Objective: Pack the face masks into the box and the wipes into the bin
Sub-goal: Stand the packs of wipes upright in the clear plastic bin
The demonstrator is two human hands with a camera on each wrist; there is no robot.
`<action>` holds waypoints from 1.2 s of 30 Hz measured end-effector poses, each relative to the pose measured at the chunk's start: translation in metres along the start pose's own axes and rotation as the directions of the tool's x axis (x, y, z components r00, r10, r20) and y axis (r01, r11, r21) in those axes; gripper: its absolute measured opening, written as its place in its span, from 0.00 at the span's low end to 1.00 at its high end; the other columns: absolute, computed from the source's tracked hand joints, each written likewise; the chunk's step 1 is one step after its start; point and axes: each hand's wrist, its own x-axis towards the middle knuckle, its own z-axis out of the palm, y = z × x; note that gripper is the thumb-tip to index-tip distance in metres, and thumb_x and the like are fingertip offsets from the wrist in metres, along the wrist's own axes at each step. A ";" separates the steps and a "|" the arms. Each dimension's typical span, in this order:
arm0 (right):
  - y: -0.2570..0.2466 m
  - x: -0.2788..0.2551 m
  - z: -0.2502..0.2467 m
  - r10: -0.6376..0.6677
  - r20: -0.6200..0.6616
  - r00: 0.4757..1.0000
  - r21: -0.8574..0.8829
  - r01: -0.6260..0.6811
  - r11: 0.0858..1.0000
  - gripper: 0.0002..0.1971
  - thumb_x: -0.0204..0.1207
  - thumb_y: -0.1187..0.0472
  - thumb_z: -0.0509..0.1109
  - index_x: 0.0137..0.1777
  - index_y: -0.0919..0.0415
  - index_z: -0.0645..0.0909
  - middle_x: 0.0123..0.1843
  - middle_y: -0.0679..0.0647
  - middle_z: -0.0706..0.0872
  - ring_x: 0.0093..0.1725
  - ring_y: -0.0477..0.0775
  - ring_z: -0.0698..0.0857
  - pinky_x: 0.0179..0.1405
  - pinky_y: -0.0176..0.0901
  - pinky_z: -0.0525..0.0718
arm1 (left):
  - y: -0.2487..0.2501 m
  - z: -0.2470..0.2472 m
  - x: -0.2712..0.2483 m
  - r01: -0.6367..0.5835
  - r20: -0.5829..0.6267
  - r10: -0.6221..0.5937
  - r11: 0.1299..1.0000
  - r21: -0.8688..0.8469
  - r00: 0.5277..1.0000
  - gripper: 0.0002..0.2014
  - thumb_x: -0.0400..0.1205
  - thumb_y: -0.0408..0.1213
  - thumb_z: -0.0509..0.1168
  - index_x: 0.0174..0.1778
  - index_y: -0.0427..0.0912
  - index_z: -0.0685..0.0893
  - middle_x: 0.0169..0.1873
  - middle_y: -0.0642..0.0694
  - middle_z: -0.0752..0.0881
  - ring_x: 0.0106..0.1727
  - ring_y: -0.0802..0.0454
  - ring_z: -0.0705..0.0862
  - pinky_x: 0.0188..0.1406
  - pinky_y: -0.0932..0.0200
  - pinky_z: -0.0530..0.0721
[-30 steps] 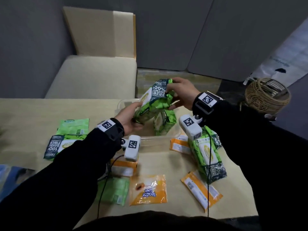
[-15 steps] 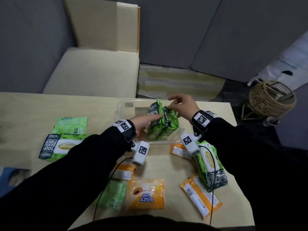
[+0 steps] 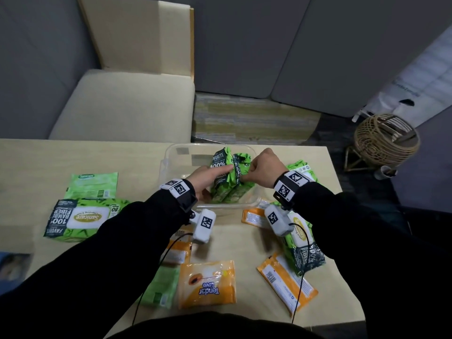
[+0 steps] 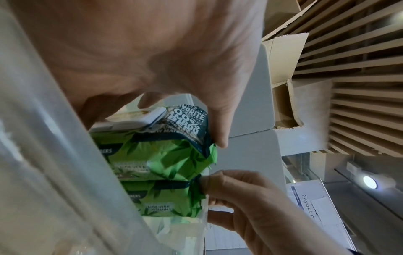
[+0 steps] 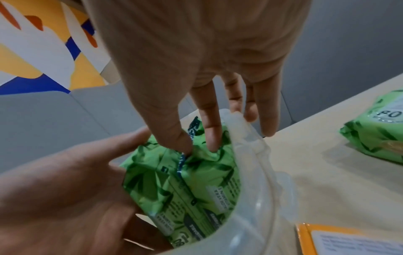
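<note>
A clear plastic bin (image 3: 176, 152) sits at the table's far middle. Two green wipes packs stand upright in it side by side, the left pack (image 3: 221, 165) and the right pack (image 3: 241, 184). My left hand (image 3: 220, 170) lies against the left pack with straight fingers. In the left wrist view the thumb (image 4: 220, 138) rests along that pack's (image 4: 163, 155) top seam. My right hand (image 3: 248, 171) pinches the right pack's crumpled top. The right wrist view shows my right hand (image 5: 199, 147) with thumb and index finger dug into the green wrapper (image 5: 174, 181), just inside the bin's rim (image 5: 250, 163).
More green wipes packs lie at left (image 3: 83, 218) and right (image 3: 303, 243). Orange packs (image 3: 206, 285) (image 3: 286, 282) are scattered near the table's front edge. A cardboard box (image 3: 137, 35) leans on the seat behind the table. A wicker basket (image 3: 384, 140) stands on the floor to the right.
Both hands have brought the green pack down from above the bin into it, beside the other pack. The left hand's fingers have straightened against it.
</note>
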 end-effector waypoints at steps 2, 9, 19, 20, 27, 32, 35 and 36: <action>-0.002 -0.001 -0.001 0.007 0.023 1.000 -0.024 -0.007 1.000 0.18 0.72 0.46 0.82 0.32 0.59 0.85 0.52 0.63 0.80 0.58 0.51 0.76 0.54 0.47 0.83 | -0.002 0.001 0.010 -0.025 -0.027 0.026 1.000 0.010 0.999 0.67 0.49 0.77 0.82 0.84 0.47 0.72 0.79 0.41 0.77 0.74 0.38 0.78 0.69 0.29 0.82; 0.006 -0.011 -0.009 0.059 -0.049 0.997 0.192 -0.049 0.980 0.10 0.75 0.57 0.78 0.40 0.65 0.92 0.45 0.62 0.92 0.48 0.60 0.87 0.45 0.49 0.85 | 0.000 0.000 0.008 -0.040 -0.054 0.039 0.999 -0.016 0.998 0.56 0.55 0.66 0.81 0.79 0.46 0.74 0.71 0.41 0.82 0.67 0.37 0.82 0.64 0.30 0.85; -0.007 0.008 0.004 0.071 -0.026 0.997 0.040 -0.070 0.997 0.25 0.82 0.41 0.70 0.34 0.62 0.82 0.48 0.63 0.83 0.53 0.59 0.81 0.46 0.46 0.74 | 0.004 0.008 0.008 -0.055 -0.096 0.056 0.998 0.020 0.994 0.52 0.61 0.64 0.80 0.79 0.46 0.70 0.67 0.42 0.84 0.59 0.40 0.86 0.53 0.45 0.88; -0.008 0.010 0.002 0.099 -0.040 0.994 0.050 -0.097 0.994 0.20 0.83 0.47 0.69 0.37 0.63 0.84 0.51 0.65 0.85 0.52 0.62 0.84 0.46 0.46 0.76 | 0.004 0.008 0.009 -0.055 -0.087 0.055 0.998 0.002 0.995 0.50 0.63 0.61 0.81 0.78 0.45 0.70 0.66 0.42 0.85 0.57 0.41 0.87 0.50 0.46 0.88; -0.001 0.009 -0.004 0.098 -0.059 0.993 0.036 -0.096 0.995 0.29 0.74 0.38 0.79 0.29 0.64 0.78 0.35 0.60 0.81 0.29 0.57 0.81 0.33 0.47 0.79 | -0.002 0.004 0.009 -0.077 -0.055 0.077 0.997 0.002 0.996 0.55 0.61 0.61 0.87 0.80 0.47 0.68 0.68 0.45 0.84 0.58 0.46 0.86 0.45 0.51 0.87; -0.006 0.012 0.013 0.080 -0.083 0.993 0.055 -0.076 0.996 0.10 0.76 0.56 0.74 0.35 0.58 0.86 0.56 0.64 0.83 0.46 0.63 0.88 0.46 0.46 0.84 | -0.011 0.004 0.011 -0.137 -0.026 0.138 0.990 0.037 0.990 0.59 0.47 0.50 0.94 0.73 0.46 0.72 0.61 0.47 0.90 0.59 0.50 0.89 0.58 0.47 0.90; 0.000 0.011 0.015 0.139 -0.201 0.970 0.272 -0.081 0.959 0.12 0.78 0.53 0.75 0.36 0.57 0.90 0.40 0.57 0.91 0.40 0.61 0.89 0.37 0.54 0.90 | -0.016 0.003 0.014 -0.164 -0.032 0.168 0.982 0.092 0.985 0.62 0.44 0.42 0.94 0.73 0.47 0.67 0.61 0.48 0.88 0.65 0.47 0.86 0.68 0.42 0.86; 0.002 0.010 0.017 0.142 -0.239 0.961 0.297 -0.067 0.952 0.13 0.80 0.50 0.75 0.37 0.55 0.90 0.39 0.55 0.91 0.41 0.60 0.89 0.38 0.53 0.90 | -0.017 0.003 0.013 -0.173 -0.036 0.178 0.980 0.101 0.983 0.58 0.50 0.35 0.93 0.73 0.47 0.66 0.61 0.48 0.88 0.65 0.46 0.86 0.68 0.42 0.86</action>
